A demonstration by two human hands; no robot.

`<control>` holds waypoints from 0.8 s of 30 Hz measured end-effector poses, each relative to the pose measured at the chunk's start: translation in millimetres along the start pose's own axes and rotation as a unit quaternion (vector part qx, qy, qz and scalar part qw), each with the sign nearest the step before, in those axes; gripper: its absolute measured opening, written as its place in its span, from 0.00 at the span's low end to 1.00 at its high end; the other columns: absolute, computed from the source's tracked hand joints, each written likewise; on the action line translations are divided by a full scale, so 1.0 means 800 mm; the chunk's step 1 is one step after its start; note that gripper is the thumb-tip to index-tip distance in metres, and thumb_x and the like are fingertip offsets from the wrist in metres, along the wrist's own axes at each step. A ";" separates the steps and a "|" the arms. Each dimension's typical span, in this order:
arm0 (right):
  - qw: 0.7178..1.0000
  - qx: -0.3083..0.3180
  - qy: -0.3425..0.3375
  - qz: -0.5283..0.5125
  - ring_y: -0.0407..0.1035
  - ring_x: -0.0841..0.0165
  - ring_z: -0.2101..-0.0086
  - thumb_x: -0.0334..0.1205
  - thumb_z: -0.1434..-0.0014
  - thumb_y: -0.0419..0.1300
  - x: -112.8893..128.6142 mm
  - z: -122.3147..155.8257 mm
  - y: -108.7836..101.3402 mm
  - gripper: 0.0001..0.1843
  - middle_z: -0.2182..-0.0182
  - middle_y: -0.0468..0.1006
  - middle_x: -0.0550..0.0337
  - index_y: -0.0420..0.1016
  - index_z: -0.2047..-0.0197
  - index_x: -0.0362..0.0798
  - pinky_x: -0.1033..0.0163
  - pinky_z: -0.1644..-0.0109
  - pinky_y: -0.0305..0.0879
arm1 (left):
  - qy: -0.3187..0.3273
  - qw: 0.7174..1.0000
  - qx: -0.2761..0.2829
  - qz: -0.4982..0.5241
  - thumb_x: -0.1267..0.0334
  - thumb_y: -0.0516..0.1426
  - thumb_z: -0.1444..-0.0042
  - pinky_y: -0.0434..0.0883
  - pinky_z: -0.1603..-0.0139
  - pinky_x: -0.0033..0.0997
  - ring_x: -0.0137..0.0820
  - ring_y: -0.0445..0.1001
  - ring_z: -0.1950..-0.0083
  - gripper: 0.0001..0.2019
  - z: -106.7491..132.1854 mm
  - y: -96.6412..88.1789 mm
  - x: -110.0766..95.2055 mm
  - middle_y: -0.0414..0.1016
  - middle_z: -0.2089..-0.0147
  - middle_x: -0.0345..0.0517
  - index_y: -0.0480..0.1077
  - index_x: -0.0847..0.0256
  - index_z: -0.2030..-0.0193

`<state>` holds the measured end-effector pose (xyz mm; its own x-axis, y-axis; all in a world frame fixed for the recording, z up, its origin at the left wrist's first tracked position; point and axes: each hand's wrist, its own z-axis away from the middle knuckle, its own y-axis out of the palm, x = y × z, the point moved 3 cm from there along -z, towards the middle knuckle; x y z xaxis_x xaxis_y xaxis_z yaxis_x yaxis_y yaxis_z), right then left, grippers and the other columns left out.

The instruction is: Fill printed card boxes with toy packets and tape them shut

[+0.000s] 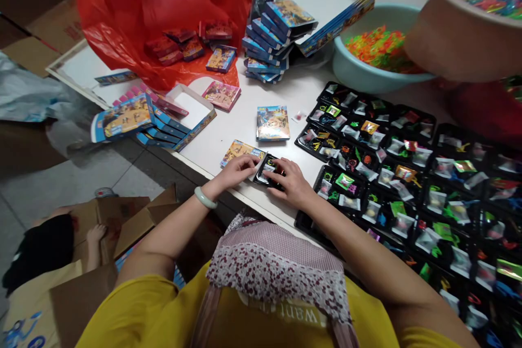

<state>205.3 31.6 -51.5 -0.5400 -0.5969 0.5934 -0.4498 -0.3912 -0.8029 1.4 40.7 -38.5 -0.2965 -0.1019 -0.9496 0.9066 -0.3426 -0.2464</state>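
Blue boxes [126,118] lean in a slanted row against an open carton [199,129] at the far left, which seems to keep them from sliding; the red bag [122,5] gapes behind, its mouth spread so the boxes inside show; a pink box [222,95] lies flat just right of the carton.

The left hand [240,169] pinches a pale edge [258,169] at the left side of a small black tray [266,169], flap or card, I cannot tell; a printed box [240,151] lies just beyond its fingers; the tray sits between both hands near the table's front edge, probably for short reach; the right hand [291,179] grasps it from the right, fingers curled over the top, likely steadying its contents.

Beyond stands a blue box [273,123], lying face up; a stack [267,46] rises behind it; at right, filled trays [302,221] lie packed edge to edge, apparently to save room; a basin [359,79] and a tub [440,38] sit behind them.
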 end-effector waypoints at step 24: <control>0.996 -0.011 0.084 0.013 0.63 0.51 0.46 0.41 0.38 0.57 0.004 0.013 -0.018 0.13 0.48 0.71 0.47 0.75 0.51 0.51 0.41 0.45 0.61 | 0.052 0.992 -0.043 -0.106 0.65 0.53 0.40 0.70 0.49 0.41 0.34 0.72 0.52 0.08 0.004 0.041 -0.008 0.74 0.54 0.51 0.65 0.61 0.71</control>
<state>217.5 28.1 -38.5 -0.6628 -0.4796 0.5751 -0.4487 -0.3605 -0.8177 32.5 27.3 -40.3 -0.4553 0.0619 -0.8882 0.8505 -0.2648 -0.4544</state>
